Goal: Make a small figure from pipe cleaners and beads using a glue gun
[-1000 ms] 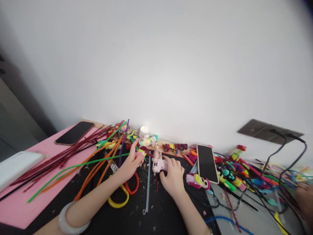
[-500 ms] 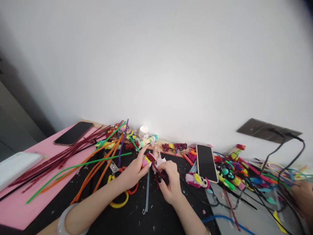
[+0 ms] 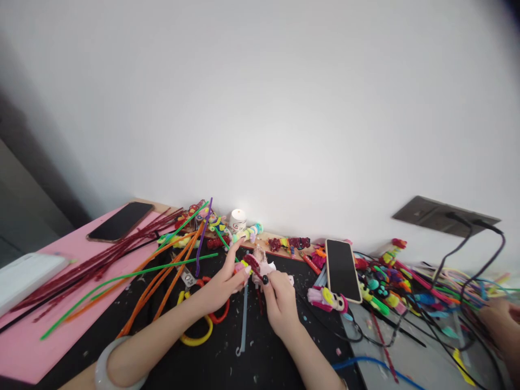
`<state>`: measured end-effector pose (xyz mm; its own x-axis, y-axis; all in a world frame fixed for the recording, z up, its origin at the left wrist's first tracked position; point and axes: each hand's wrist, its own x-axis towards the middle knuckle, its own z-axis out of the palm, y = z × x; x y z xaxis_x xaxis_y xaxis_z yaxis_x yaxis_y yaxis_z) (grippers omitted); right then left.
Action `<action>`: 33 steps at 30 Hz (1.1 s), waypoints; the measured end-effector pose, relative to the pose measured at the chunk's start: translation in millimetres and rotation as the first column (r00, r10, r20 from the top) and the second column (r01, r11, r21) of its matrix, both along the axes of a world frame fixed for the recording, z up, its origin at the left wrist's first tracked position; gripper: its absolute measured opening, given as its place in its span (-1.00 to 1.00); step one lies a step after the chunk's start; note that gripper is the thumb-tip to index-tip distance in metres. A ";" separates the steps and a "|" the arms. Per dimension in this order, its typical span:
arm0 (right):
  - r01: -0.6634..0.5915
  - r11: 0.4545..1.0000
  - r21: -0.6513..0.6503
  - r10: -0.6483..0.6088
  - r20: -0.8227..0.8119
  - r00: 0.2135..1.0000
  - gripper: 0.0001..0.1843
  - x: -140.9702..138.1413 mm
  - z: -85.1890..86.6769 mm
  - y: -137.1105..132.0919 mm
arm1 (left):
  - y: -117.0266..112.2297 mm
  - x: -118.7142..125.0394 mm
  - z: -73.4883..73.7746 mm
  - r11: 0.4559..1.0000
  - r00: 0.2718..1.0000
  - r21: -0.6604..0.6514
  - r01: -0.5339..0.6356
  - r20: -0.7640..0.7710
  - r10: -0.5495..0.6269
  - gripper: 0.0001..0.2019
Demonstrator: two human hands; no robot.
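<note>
My left hand (image 3: 228, 280) pinches a small pink-and-yellow piece made of pipe cleaner, its index finger stretched upward. A dark red pipe cleaner (image 3: 252, 263) bends across the top of this piece. Its near end is pinched between the thumb and fingers of my right hand (image 3: 281, 303). Behind my fingertips lies a whitish, crumpled-looking thing (image 3: 260, 253), too unclear to name. Beside my left wrist are scissors with yellow and red handles (image 3: 200, 336), partly hidden by my forearm. A thin grey-blue stick with a hooked end (image 3: 244, 319) lies between my arms.
Orange pipe cleaners (image 3: 156, 281) and dark red ones (image 3: 93, 262) spread leftward over a pink board (image 3: 49, 346). Phones lie at left (image 3: 121, 221) and right (image 3: 343, 271). A white paper cup (image 3: 238, 221) stands by the wall. Black cables (image 3: 479, 260) hang from a socket; another person's hand (image 3: 501, 319) is far right.
My right hand has turned slightly and closed its pinch nearer the piece, pulling the dark red pipe cleaner straighter. My left hand has barely moved.
</note>
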<state>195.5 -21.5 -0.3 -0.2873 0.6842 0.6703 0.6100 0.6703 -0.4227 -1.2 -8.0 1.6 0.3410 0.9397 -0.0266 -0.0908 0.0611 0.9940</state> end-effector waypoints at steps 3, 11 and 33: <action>-0.001 1.000 -0.024 0.002 0.015 1.000 -0.68 0.7 -0.2 0.4 | -1.4 2.4 4.3 0.992 0.984 -0.119 0.048 0.175 -0.027 -0.01; -0.030 0.997 -0.066 0.033 0.035 0.999 -0.69 1.1 -4.9 1.2 | -1.0 1.7 14.2 0.935 0.923 -0.286 0.209 0.374 -0.092 0.12; -0.093 0.988 -0.122 0.092 -0.013 0.996 -0.66 2.1 -7.2 1.6 | 1.0 5.4 1.1 0.927 0.936 -0.239 0.288 0.276 -0.220 0.11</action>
<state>197.6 -19.9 -7.5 -0.3486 0.7321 0.5853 0.5443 0.6665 -0.5095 4.2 -6.9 2.7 0.5954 0.7883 -0.1554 -0.2694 0.3781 0.8857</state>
